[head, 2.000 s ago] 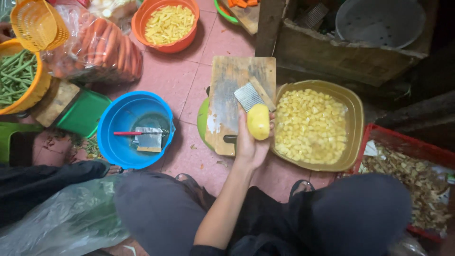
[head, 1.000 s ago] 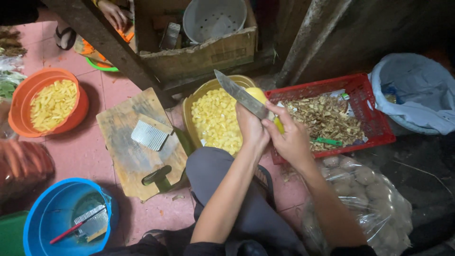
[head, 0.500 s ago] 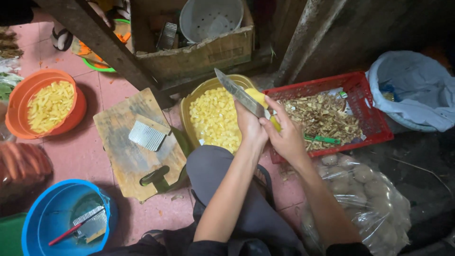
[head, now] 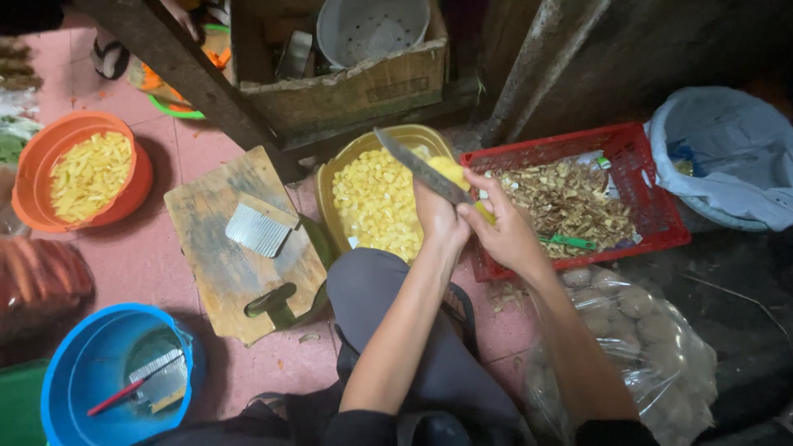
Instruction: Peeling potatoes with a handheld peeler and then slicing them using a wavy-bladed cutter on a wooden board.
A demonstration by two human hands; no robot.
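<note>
My left hand point(head: 438, 221) holds a peeled yellow potato point(head: 450, 171) above the gap between a yellow basin point(head: 330, 177) of diced potato and a red crate point(head: 652, 211) of peelings. My right hand point(head: 505, 235) grips a knife point(head: 417, 165) by its yellow handle. The blade lies across the potato and points up and to the left. Both forearms reach out over my knees.
A wooden cutting board point(head: 215, 272) with a crinkle cutter point(head: 258, 230) lies to the left. Beyond it are an orange bowl point(head: 33, 202) of cut strips and a blue basin point(head: 78, 363) holding tools. A bag of unpeeled potatoes point(head: 636, 330) sits at my right, a cardboard box point(head: 355, 87) behind.
The view swung right, away from the board. My left hand carried the potato toward the red crate, and my right hand now holds the knife on it. Little has moved in the last half second.
</note>
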